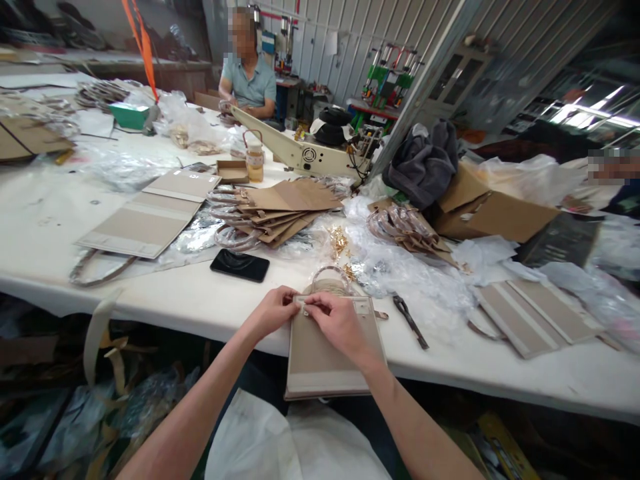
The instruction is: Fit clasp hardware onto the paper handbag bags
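A flat beige bag panel [327, 357] lies at the table's front edge, partly overhanging it. A curved handle wrapped in clear plastic [331, 273] shows behind its top edge. My left hand [274, 312] is closed, thumb and fingers pinching the panel's upper left corner. Just right of it, my right hand [341, 325] lies over the panel with its fingertips pinched near the same corner; whatever is in them is too small to make out. A small brown strap end [381, 315] pokes out past the panel's right side. Dark pliers [410, 321] rest to the right.
A black phone [240, 265] lies left of centre. Behind are stacked brown bag pieces [285, 207], small gold-coloured metal parts [339, 241] and clear plastic. More beige panels lie left [147, 213] and right [537, 317]. Across the table sits a co-worker [253, 83].
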The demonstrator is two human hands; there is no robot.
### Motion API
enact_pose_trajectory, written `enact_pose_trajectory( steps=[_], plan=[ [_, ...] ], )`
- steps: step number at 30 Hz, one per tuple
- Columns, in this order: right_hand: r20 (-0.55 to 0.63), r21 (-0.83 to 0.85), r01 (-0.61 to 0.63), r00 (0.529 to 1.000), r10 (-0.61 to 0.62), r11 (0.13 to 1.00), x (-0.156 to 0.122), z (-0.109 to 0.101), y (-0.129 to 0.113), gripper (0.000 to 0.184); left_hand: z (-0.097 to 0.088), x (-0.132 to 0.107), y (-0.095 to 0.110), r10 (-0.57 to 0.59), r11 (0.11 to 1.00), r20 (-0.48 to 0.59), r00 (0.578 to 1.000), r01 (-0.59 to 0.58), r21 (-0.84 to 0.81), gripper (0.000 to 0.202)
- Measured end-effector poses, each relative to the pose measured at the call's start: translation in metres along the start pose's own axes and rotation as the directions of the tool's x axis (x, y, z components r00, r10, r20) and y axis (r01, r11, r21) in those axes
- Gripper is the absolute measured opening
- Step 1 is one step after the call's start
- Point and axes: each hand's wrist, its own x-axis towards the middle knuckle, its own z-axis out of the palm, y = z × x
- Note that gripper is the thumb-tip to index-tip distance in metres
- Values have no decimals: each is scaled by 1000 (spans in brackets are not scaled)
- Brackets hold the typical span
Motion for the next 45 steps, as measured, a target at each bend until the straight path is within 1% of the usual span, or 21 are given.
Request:
enact_pose_trajectory(
  steps=[3, 6, 9, 11, 13, 14, 16, 18, 20, 21, 23, 24, 25, 26, 29, 31, 34, 39, 42, 43, 45],
  plan=[
    [-5, -61, 53, 999, -54, 997, 4, 0, -1, 11, 1, -1, 2, -8, 1000, -29, 1000, 9, 18, 37],
    [3, -131, 112, 994, -113, 985, 8, 1, 1, 14, 1, -2, 2, -7, 1000, -26, 1000, 7, 9, 35],
    [-21, -205, 117, 992, -124, 972, 10, 6, 2, 18, 2, -2, 2, 3, 1000, -15, 1000, -3, -20, 34],
    [-22, -215, 137, 989, -145, 967, 11, 7, -3, 15, 2, -2, 2, -3, 1000, -16, 1000, 2, -31, 33],
    [-28, -191, 188, 980, -197, 964, 11, -1, -11, 13, 2, -2, 2, -15, 999, -22, 1000, 14, -33, 32],
    [-61, -188, 216, 971, -231, 958, 11, -10, -14, 12, 3, -2, 2, -21, 999, -25, 999, 20, -36, 31],
    [-191, -239, 231, 941, -279, 943, 7, -38, -15, 15, 3, -2, 2, -33, 999, -29, 999, 31, -42, 31],
    [-310, -353, 150, 913, -267, 924, 0, -76, -2, 19, 2, -2, 2, -47, 998, -30, 998, 45, -51, 33],
    [-348, -492, -39, 924, -156, 870, -12, -115, 24, 20, 2, -1, 2, -55, 997, -29, 998, 53, -59, 35],
    [-356, -567, -161, 932, -65, 808, -20, -132, 40, 19, 2, -1, 3, -60, 996, -24, 998, 59, -66, 36],
    [-390, -699, -374, 914, 113, 610, -34, -157, 72, 19, 1, 1, 3, -74, 994, -11, 997, 72, -82, 38],
    [-405, -736, -428, 899, 165, 524, -40, -164, 85, 22, 1, 1, 3, -80, 993, -6, 997, 79, -86, 38],
    [-415, -759, -456, 889, 195, 465, -44, -169, 97, 26, 1, 2, 2, -85, 993, 0, 996, 85, -86, 39],
    [-418, -767, -466, 885, 207, 441, -47, -171, 106, 31, 1, 3, 2, -89, 992, 4, 996, 89, -85, 40],
    [-430, -731, -478, 877, 216, 487, -46, -174, 122, 39, 2, 4, 0, -93, 992, 11, 996, 94, -80, 44],
    [-438, -690, -487, 870, 226, 535, -43, -176, 126, 35, 2, 4, 1, -91, 991, 15, 996, 92, -95, 46],
    [-430, -654, -465, 877, 213, 597, -46, -179, 128, 27, 3, 1, 4, -92, 989, 8, 996, 93, -113, 44],
    [-461, -592, -412, 878, 129, 692, -64, -179, 132, 40, 3, 0, 9, -113, 989, -3, 994, 113, -97, 41],
    [-378, -630, -351, 918, 122, 693, -70, -176, 127, 28, 4, 2, 9, -99, 992, -5, 995, 98, -78, 39],
    [-354, -654, -341, 927, 126, 676, -70, -174, 121, 24, 4, 3, 9, -98, 993, -6, 995, 97, -72, 40],
    [-360, -673, -322, 929, 85, 666, -67, -167, 103, 18, 4, 3, 8, -102, 992, 0, 995, 101, -73, 42]
  ],
)
